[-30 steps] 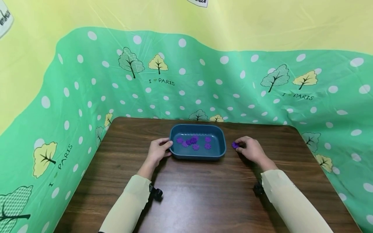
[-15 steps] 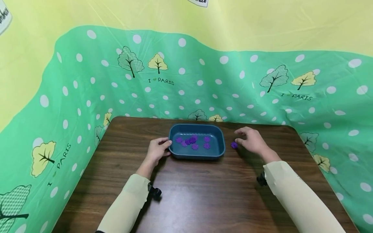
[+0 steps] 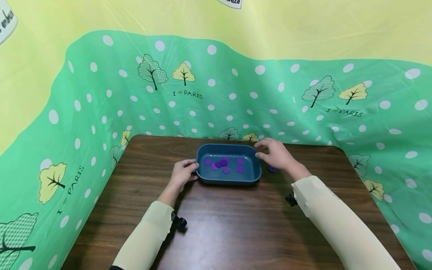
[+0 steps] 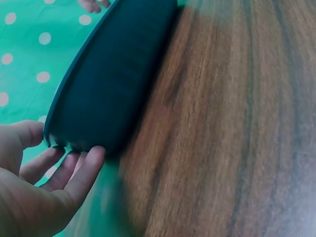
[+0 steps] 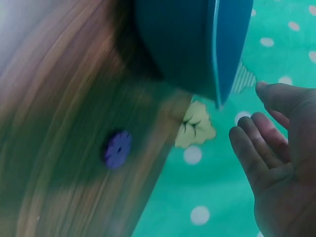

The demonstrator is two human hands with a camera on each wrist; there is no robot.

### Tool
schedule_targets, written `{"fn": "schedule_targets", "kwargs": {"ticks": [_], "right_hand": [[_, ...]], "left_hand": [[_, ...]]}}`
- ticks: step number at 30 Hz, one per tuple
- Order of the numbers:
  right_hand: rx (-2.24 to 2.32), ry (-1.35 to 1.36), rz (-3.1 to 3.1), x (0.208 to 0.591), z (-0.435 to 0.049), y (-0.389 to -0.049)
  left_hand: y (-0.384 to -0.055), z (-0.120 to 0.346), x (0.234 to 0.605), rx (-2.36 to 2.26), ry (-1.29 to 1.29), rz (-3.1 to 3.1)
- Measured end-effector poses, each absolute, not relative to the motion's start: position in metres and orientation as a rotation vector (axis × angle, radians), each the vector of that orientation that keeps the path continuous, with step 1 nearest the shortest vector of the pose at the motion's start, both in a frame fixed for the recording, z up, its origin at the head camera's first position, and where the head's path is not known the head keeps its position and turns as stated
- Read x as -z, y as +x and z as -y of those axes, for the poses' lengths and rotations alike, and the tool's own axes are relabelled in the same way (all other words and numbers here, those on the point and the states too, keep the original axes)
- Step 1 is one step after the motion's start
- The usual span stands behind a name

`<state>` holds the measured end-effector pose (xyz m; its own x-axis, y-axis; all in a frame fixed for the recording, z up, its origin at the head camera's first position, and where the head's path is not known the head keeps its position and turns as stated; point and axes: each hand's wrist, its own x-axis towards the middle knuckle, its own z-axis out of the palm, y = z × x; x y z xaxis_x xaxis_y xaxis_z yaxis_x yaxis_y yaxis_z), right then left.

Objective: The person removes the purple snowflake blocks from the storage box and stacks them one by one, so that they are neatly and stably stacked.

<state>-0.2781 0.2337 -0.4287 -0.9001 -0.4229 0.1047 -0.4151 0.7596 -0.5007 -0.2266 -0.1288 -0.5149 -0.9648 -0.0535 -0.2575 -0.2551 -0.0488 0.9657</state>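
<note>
A dark blue rectangular tray (image 3: 228, 182) stands on the table with several purple flower-shaped discs (image 3: 226, 170) lying in it, a few overlapping. At its left end my left hand (image 3: 182, 174) grips it, thumb at the rim and fingers against the outer wall. My right hand (image 3: 276, 154) is at the tray's far right corner, thumb and fingers apart and nothing between them; contact with the rim cannot be made out. One more purple disc (image 5: 117, 149) lies on the wood right of the tray, partly behind the right hand in the head view.
The brown wooden table (image 3: 216, 225) carries the tray near its back edge. Green and yellow patterned cloth (image 3: 233, 108) hangs behind and at both sides. Black wrist cameras are strapped at both sleeves.
My right hand let go of the purple disc on the table, rose off it, and moved left and away to the tray's far right corner. The left hand stayed on the tray.
</note>
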Motion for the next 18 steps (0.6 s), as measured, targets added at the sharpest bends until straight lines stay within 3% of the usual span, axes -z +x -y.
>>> {"fn": "schedule_targets", "kwargs": {"ticks": [18], "right_hand": [[0.697, -0.894, -2.843, 0.467, -0.163, -0.283]], "left_hand": [[-0.224, 0.129, 0.514, -2.165, -0.315, -2.051]]}}
